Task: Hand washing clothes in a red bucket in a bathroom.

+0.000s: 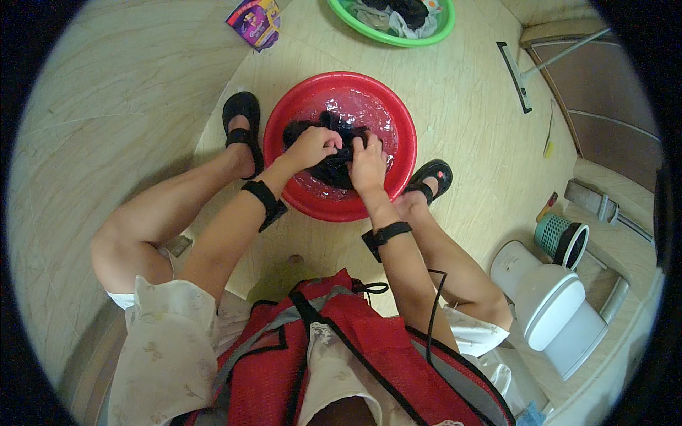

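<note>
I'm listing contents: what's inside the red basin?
The red basin holds water and black cloth, with the left hand and right hand on it. The cloth hides whatever lies beneath.

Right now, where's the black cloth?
In the head view's upper middle, the black cloth lies in the red basin, under the left hand and right hand, between the shoes.

Green basin (398, 42) cropped above, black cloth (331, 172) partly hidden

The left hand (312, 148) curls inward, its fingers (330, 140) bunched just beside the right hand (368, 165) — whose fingers bend forward, slightly spread. Behind the fingers, both forearms (231, 241) reach forward and converge, wrists (281, 170) apart.
</note>
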The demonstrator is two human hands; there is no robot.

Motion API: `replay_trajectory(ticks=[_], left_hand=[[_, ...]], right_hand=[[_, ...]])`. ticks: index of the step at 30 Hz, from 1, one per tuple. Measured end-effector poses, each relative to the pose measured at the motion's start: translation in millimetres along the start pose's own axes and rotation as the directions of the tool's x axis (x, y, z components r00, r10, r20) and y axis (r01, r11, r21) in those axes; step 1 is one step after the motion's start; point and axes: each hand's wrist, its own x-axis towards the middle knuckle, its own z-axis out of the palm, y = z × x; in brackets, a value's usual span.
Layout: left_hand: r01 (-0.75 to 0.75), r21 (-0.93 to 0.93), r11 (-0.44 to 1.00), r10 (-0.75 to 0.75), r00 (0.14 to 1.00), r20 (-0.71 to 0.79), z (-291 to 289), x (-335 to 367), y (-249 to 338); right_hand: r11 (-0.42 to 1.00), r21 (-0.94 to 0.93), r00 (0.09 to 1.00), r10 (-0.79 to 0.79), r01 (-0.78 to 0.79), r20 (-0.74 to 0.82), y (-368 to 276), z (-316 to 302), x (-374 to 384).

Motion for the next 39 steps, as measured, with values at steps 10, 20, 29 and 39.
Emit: replay_trajectory(ticks=[10, 20, 29, 39], left_hand=[[-0.001, -0.016, 1.000, 0.001, 1.000, 0.008, -9.5, -14.7, -18.4], [-0.262, 0.322, 0.910, 0.333, 0.923, -0.193, 3.5, -22.2, 32.9], [-0.245, 0.424, 0.872, 0.315, 0.944, -0.102, 12.6, -39.8, 66.8], [-0.568, 0.338, 0.750, 0.473, 0.818, 0.327, -76.5, -13.5, 145.5]], right_hand=[[0.909, 0.253, 0.943, -0.308, 0.332, -0.129, 27.8, -34.8, -6.8], [0.890, 0.426, 0.965, -0.052, 0.162, -0.257, 40.2, -83.6, -27.5], [0.643, 0.756, 0.928, 0.343, -0.122, -0.142, 30.8, -68.3, -47.8], [0.870, 0.451, 0.978, -0.207, 0.202, -0.038, 35.3, -120.9, -82.3]])
